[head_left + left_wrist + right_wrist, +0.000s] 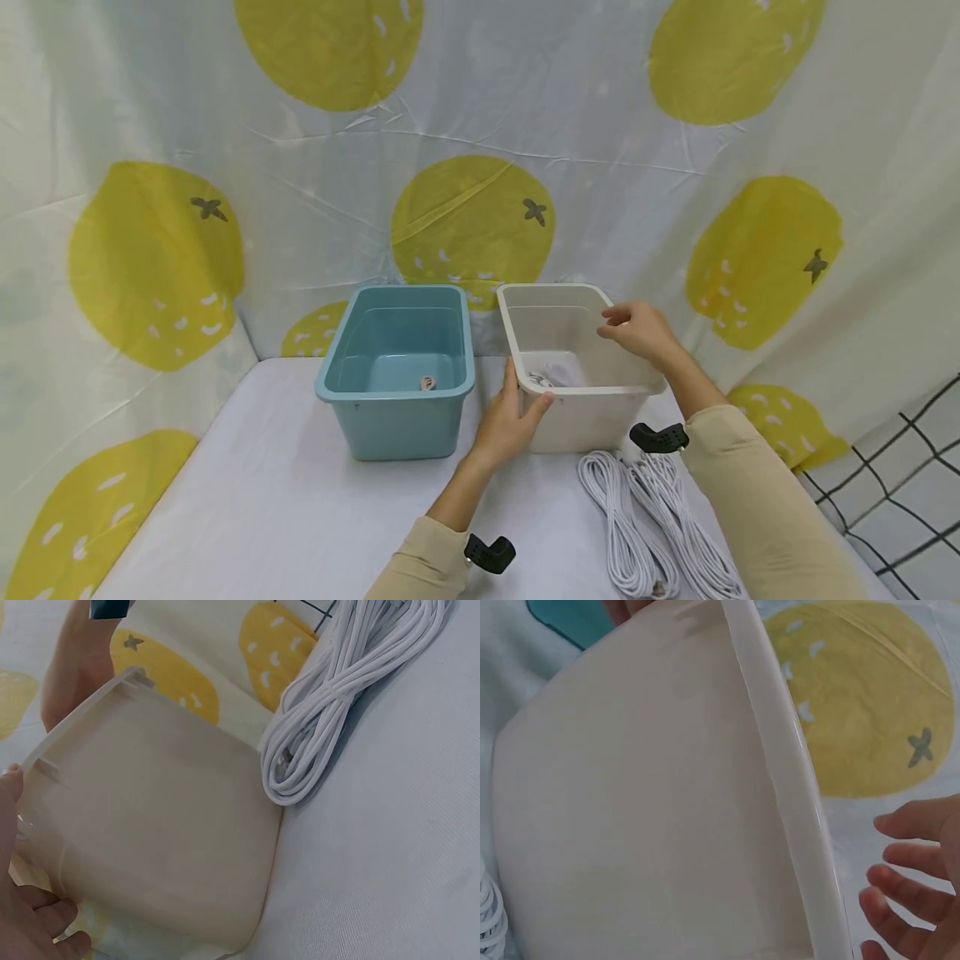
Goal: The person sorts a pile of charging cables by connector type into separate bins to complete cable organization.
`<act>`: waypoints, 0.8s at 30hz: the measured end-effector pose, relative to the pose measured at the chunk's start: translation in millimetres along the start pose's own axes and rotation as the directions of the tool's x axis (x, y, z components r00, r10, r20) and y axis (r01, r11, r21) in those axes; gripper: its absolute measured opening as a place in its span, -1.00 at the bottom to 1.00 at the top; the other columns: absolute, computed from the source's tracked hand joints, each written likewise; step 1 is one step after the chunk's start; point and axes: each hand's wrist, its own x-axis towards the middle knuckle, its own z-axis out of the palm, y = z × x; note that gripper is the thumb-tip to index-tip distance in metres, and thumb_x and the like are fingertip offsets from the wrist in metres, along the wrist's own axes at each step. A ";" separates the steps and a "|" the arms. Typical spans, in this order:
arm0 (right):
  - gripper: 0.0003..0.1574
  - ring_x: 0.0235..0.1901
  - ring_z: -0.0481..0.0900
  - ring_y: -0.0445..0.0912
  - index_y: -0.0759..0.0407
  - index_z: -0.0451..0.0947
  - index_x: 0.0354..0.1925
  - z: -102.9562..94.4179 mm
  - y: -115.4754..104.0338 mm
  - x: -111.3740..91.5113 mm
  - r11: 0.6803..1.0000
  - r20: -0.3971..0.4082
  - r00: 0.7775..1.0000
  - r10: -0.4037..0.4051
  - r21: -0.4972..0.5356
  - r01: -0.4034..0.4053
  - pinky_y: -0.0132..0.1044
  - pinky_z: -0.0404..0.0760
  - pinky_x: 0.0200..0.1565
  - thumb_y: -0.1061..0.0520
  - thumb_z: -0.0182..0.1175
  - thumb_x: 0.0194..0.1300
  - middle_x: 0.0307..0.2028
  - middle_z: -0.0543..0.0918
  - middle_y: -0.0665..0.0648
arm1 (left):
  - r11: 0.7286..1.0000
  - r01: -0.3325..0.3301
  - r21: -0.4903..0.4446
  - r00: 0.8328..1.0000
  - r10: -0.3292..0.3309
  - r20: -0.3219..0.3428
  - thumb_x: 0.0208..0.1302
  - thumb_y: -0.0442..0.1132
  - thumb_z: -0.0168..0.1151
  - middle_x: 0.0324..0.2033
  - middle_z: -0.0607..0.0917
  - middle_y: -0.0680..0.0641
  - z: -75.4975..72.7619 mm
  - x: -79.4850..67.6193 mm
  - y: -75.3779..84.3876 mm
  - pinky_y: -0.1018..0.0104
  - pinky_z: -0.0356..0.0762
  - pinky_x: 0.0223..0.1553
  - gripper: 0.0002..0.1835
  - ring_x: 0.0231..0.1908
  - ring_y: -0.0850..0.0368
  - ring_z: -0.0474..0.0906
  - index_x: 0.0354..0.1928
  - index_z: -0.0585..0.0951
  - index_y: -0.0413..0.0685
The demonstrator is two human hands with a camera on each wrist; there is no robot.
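An off-white plastic bin (581,425) stands on the right side of the white-covered table. My left hand (501,427) grips its near left corner, thumb at the rim and fingers along the side wall; the left wrist view shows those fingers (56,916) against the bin. Over the right rim hovers my right hand (641,333), its fingers loosely bent. In the right wrist view nothing is between these fingers (904,892), and they are apart from the rim. Small whitish items (551,375), one with dark markings, lie on the bin's floor.
Left of it stands a blue-green bin (397,429) with a small round item (427,382) inside. Bundled white cables (652,525) lie in front of the off-white bin. A lemon-print curtain (600,150) hangs behind, and a black wire grid (900,467) is at right.
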 end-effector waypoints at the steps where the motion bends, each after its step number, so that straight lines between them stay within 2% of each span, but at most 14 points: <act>1: -0.38 0.09 0.56 0.29 0.38 0.54 0.29 -0.1 1.1 -0.9 1.000 0.001 1.000 0.004 0.004 -0.004 0.13 0.55 0.08 0.04 0.29 0.42 0.05 0.68 0.40 | 1.000 -0.002 0.000 1.000 0.002 0.002 0.49 0.24 0.15 0.54 0.19 -0.28 0.3 -0.2 0.1 -0.25 0.30 0.34 0.05 0.44 -0.24 0.25 0.66 -0.17 -0.16; 13: -0.38 0.07 0.56 0.21 0.35 0.57 0.28 -2.5 0.9 -10.1 1.000 -0.008 1.000 -0.023 -0.005 0.023 0.06 0.53 0.02 0.03 0.35 0.40 -0.03 0.72 0.30 | 1.000 -0.005 -0.017 1.000 0.005 0.005 0.49 0.24 0.16 0.55 0.19 -0.25 0.7 -0.3 -0.8 -0.29 0.28 0.34 0.05 0.45 -0.23 0.24 0.67 -0.18 -0.12; 24: -0.37 0.03 0.58 0.22 0.36 0.55 0.28 -6.9 4.7 -19.7 1.000 0.004 1.000 -0.031 0.001 0.031 0.04 0.58 -0.01 0.02 0.36 0.40 -0.04 0.71 0.29 | 1.000 -0.004 -0.016 1.000 0.004 0.003 0.49 0.24 0.16 0.53 0.20 -0.27 1.9 0.3 -1.6 -0.28 0.28 0.34 0.05 0.44 -0.25 0.26 0.66 -0.17 -0.16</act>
